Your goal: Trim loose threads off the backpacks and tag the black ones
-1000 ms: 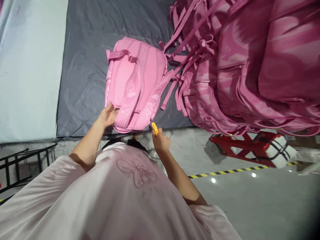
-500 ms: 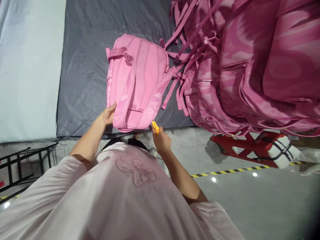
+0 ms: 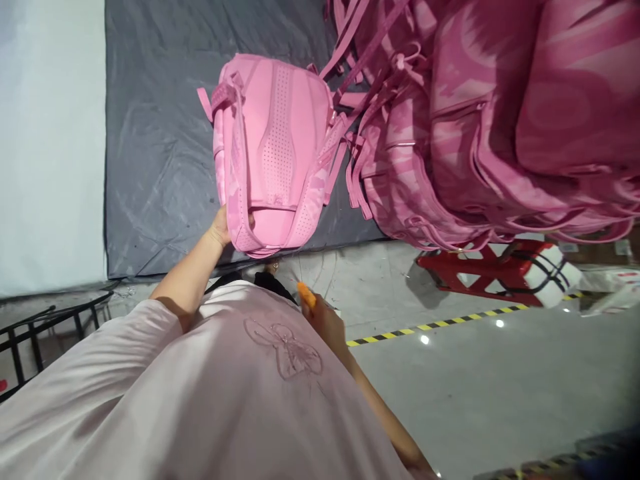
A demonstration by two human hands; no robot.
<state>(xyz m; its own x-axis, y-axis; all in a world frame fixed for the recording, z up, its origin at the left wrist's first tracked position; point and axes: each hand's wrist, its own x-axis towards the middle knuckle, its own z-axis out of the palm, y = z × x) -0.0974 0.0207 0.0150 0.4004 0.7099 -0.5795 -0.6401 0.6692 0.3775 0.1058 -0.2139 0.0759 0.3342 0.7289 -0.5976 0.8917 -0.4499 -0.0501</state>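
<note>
My left hand [image 3: 223,227] is closed on the near bottom corner of the pink backpack [image 3: 275,133]. The bag lies back-panel up on the grey-covered tabletop [image 3: 150,147], straight ahead of me. My right hand [image 3: 326,325] sits lower, near my waist and apart from the bag, fingers wrapped round a small orange tool [image 3: 306,295]. Just right of the backpack, touching its straps, rises a pile of pink backpacks [image 3: 490,120]. I cannot tell what any bag holds.

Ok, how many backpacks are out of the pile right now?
1: the pink backpack on the grey sheet, left of the pile, near corner in the left hand. Others may hide behind it.
</note>
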